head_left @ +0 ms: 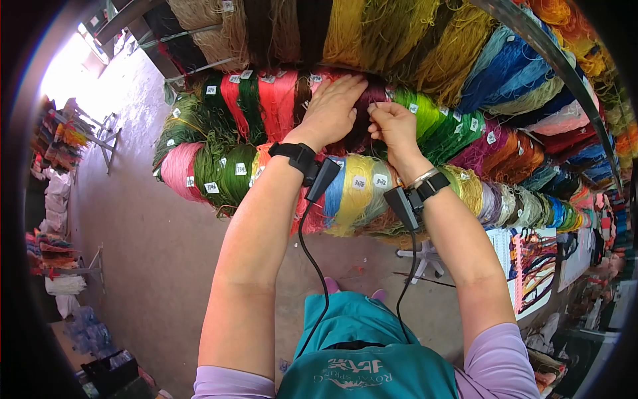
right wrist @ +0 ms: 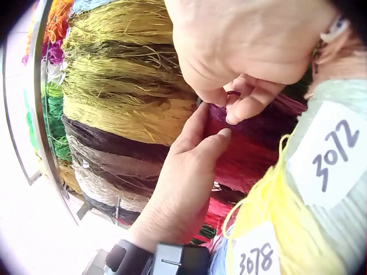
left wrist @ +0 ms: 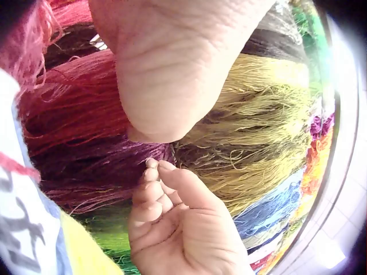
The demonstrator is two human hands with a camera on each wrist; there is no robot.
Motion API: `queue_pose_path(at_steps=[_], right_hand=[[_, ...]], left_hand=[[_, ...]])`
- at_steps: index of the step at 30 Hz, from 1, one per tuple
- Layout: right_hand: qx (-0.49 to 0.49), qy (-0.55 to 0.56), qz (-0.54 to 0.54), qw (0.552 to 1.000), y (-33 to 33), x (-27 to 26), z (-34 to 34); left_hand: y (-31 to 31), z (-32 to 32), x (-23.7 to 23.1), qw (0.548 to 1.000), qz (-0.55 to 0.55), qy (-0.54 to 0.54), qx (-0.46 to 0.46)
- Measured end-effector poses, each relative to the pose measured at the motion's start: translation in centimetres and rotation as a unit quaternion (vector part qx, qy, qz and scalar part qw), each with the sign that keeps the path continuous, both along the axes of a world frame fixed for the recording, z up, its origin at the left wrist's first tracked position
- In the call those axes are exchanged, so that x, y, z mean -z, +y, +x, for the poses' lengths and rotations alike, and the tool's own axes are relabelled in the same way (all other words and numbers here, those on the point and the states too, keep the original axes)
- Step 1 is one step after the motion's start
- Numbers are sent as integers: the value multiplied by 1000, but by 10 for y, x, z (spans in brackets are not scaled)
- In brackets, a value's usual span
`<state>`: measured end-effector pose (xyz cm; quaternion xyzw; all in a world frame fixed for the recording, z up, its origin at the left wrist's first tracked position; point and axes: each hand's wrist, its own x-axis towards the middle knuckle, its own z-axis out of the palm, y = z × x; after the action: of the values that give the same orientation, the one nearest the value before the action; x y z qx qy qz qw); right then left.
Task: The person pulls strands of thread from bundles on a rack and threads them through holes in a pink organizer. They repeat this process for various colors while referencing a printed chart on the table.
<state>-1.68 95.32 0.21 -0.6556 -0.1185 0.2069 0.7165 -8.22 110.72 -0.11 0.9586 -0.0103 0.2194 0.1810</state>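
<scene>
Between rows of coloured hanks, my right hand [head_left: 399, 130] is curling nearly closed, thumb and fingertips pinching a fine strand of the purple thread [left wrist: 109, 163]. My left hand [head_left: 329, 110] is resting with extended fingers by the red thread [left wrist: 80, 126]; tagged yellow thread [head_left: 355, 199] is hanging nearer me.

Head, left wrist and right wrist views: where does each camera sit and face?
Head: on the head, facing forward and down at the left hand and right hand; forearms, lilac sleeves and teal apron show.
Left wrist: on that wrist, facing its work; left palm large on top, right hand below.
Right wrist: on that wrist, facing its work; right hand large on top, left hand and wrist strap below.
Both wrist views share both hands and purple yarn.
</scene>
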Motion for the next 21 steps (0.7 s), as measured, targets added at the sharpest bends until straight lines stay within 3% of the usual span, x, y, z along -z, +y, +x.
queue_pose_path(at_steps=[10,21], right_hand=[[46,-30,-68,996,10,9,4],[63,31,11,997,-7,-4,-10]], left_hand=[[0,-1,-2,1000,-3,-2,2],[-7,-6,-4,999,31,-11,-9]])
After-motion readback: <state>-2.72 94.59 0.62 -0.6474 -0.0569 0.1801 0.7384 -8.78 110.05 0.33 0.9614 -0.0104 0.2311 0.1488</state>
